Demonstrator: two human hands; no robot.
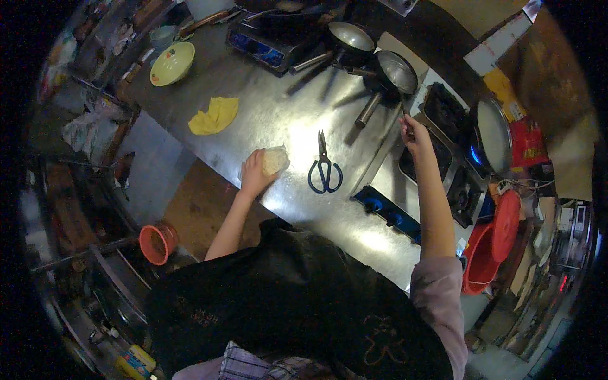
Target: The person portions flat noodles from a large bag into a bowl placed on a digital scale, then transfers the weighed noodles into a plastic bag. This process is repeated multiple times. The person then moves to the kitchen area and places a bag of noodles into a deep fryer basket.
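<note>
My left hand (254,175) grips a clear plastic bag of pale food (274,161) over the near edge of a steel worktop (266,114). The food's exact kind is unclear. My right hand (415,135), arm stretched out over the stove, closes around the thin handle of a metal utensil (402,105). That handle runs up to a round metal bowl shape (398,71), a ladle head or a pan; which one, I cannot tell. Between my hands lie black-handled scissors (324,173), blades pointing away. A crumpled yellow cloth (214,116) rests beyond my left hand.
A yellow-green bowl (173,65) stands at the far left. Pans with metal handles (350,38) sit at the back. Right of me, a blue flame burns under a wide pan of pale liquid (493,135) on the gas stove (439,156). Red buckets (479,256) stand below.
</note>
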